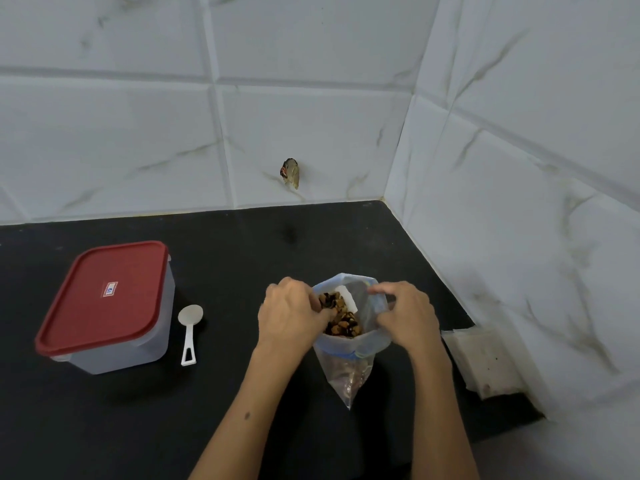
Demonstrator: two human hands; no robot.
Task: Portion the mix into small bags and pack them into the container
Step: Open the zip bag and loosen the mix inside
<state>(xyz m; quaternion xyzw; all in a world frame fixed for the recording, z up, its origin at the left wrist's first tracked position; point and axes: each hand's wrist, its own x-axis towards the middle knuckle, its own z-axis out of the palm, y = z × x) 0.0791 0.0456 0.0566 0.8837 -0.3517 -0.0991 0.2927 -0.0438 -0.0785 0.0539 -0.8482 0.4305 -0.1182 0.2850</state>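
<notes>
Hands come first: the left hand (291, 315) and right hand (405, 315) each pinch a side of the zip bag (349, 341) mouth with curled fingers, holding it open over the dark mix (341, 318) on the black counter (242, 410). Thin and limp, the bag probably sags unless gripped at its stiffer blue rim. Farther left lie the white spoon (189, 329) and the red-lidded container (107, 306), with open counter between; small bags (481, 362) sit right, hard by the tiled wall (519, 202).
</notes>
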